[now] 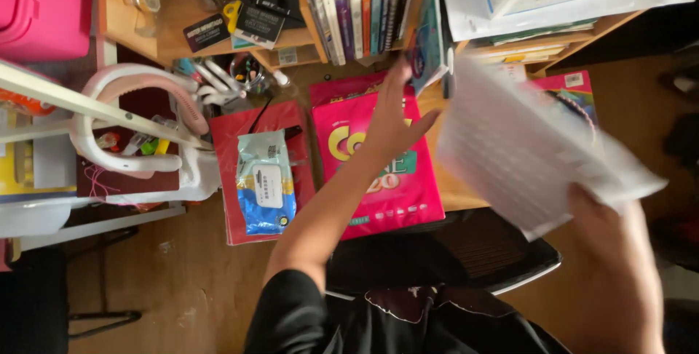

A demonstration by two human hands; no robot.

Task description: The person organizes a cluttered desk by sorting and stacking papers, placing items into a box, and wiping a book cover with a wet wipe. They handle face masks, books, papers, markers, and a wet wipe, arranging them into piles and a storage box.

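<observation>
Right hand (608,216) gripped a blurred white sheet (524,150), raised right of the pink book (378,157). Left hand (393,117) hovered open, empty, over that book on the bench (459,194).

bright pink book (378,172) with yellow lettering, blue-white wipes packet (266,192), red folder (231,179)

Warm indoor light, soft overall, w/ heavy motion blur on the right.

Desk reads evenly lit, no hard shadows; light seems diffuse from above. Right hand (611,216) and its white sheet (539,154) are smeared by movement, print unreadable. Left hand (393,125) slightly soft too. Pink book (378,179) and wipes pack (266,183) fairly sharp, faint sheen on the pack. Far right edge and bottom corners fall dark. Shelf lines bow a bit toward the frame edges, wide-angle look.
</observation>
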